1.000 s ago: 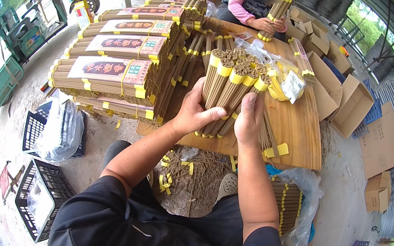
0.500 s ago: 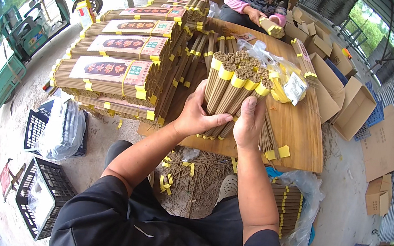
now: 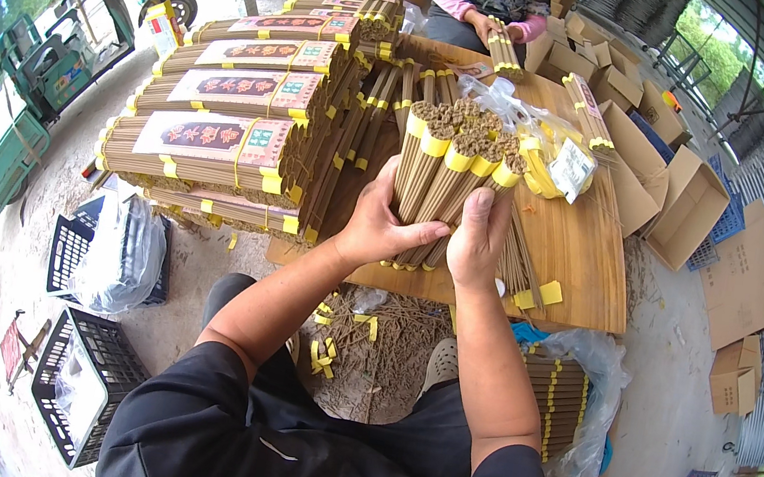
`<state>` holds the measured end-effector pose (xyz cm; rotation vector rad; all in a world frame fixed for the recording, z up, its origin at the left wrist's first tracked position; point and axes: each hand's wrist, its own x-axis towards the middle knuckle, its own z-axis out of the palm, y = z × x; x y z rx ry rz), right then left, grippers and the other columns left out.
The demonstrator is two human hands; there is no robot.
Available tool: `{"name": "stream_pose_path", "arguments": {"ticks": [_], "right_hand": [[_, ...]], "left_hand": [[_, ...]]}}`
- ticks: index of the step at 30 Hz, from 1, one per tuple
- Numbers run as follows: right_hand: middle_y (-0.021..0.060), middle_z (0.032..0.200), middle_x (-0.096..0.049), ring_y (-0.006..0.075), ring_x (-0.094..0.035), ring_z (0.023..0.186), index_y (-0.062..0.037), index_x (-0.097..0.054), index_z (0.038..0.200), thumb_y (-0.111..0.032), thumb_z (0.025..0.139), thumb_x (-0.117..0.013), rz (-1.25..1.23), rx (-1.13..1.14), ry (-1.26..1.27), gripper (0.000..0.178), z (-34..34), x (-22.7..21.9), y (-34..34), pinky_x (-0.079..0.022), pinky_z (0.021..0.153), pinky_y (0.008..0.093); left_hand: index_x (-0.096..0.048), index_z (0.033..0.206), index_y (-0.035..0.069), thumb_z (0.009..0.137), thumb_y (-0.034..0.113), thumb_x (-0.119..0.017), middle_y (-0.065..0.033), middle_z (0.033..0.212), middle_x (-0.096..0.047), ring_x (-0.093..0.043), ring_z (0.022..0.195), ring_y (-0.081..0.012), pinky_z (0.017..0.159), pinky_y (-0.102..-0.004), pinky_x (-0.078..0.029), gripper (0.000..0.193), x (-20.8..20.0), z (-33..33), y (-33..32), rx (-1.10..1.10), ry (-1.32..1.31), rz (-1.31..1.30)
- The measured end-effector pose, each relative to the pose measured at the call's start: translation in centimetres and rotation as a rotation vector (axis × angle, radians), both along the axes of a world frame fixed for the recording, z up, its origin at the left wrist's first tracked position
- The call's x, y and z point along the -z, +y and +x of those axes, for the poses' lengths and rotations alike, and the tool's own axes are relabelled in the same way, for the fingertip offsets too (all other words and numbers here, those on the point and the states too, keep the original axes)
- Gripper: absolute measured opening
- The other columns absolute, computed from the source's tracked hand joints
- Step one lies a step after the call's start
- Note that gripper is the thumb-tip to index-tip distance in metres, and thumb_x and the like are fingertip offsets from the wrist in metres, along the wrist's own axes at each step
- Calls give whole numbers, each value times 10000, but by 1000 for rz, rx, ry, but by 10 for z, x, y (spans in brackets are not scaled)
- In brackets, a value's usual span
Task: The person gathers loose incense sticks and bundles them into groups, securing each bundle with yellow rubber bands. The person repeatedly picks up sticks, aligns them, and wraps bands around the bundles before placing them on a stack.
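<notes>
Several bundles of brown incense sticks (image 3: pixel 434 182), banded with yellow paper near their upper ends, stand pressed together between my two hands over the wooden table (image 3: pixel 581 281). My left hand (image 3: pixel 385 217) wraps round their left side, its thumb across the front. On the right side my right hand (image 3: pixel 480 238) presses with its thumb pointing up. To the left, labelled packs of incense sticks (image 3: pixel 210 144) are stacked high, with loose banded bundles (image 3: pixel 375 111) beside them. Below my right hand lie a few loose sticks (image 3: pixel 524 258) and a yellow paper strip (image 3: pixel 538 295).
Across the table a person (image 3: pixel 492 10) in pink sleeves holds another bundle (image 3: pixel 504 53). A plastic bag with yellow bands (image 3: pixel 545 154) lies at the table's right. Cardboard boxes (image 3: pixel 684 208) stand farther right. Black crates (image 3: pixel 79 381) sit on the floor at left, and stick scraps (image 3: pixel 377 345) lie between my feet.
The bundles in my hands have shifted very slightly left and down. Across the table, the other person's bundle has moved left and turned so its side shows.
</notes>
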<state>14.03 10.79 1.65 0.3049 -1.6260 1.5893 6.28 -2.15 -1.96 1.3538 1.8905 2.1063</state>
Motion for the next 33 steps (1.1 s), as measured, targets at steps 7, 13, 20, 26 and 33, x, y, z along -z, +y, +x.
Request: {"name": "stream_pose_path", "arguments": {"ticks": [7,13,20,26,33], "right_hand": [[138,1334,-589,217,-574,1202,18,-394,1474,-455,1090,-485,2,-18,6,616,1,2,1,-443,1050,377],[136,1331,-592,211,-574,1201,19,-399,1467,-462,1087,-489,-7,-32,8,619,1,1,1,-444,1050,369],[138,1330,-595,214,-573,1204,20,-414,1464,-476,1085,-485,19,-18,10,628,0,2,5,-442,1050,372],[141,1345,-592,223,-568,1219,20,-411,1485,-493,1079,-489,68,-40,-27,659,2,-1,13,-435,1054,373],[125,1297,-608,207,-574,1174,22,-463,1425,-504,1082,-476,43,-67,-22,629,4,-4,15,-444,1032,367]], "left_hand": [[-396,1455,-9,782,291,-931,-111,1358,-572,-567,1250,-204,1085,-376,-453,911,0,-1,-1,19,-6,1],[-382,1466,-11,787,275,-928,-114,1363,-570,-567,1253,-205,1090,-377,-452,917,0,1,-1,17,-19,-12],[-395,1459,-7,778,268,-935,-115,1371,-575,-574,1253,-207,1086,-374,-458,911,-4,-1,-2,0,34,-17],[-427,1434,10,758,257,-948,-97,1345,-602,-591,1231,-190,1081,-372,-466,888,-7,-4,-5,80,-108,-12],[-443,1467,9,719,221,-954,-94,1374,-582,-549,1275,-177,1122,-361,-417,930,-12,-5,-4,195,-276,33]]}}
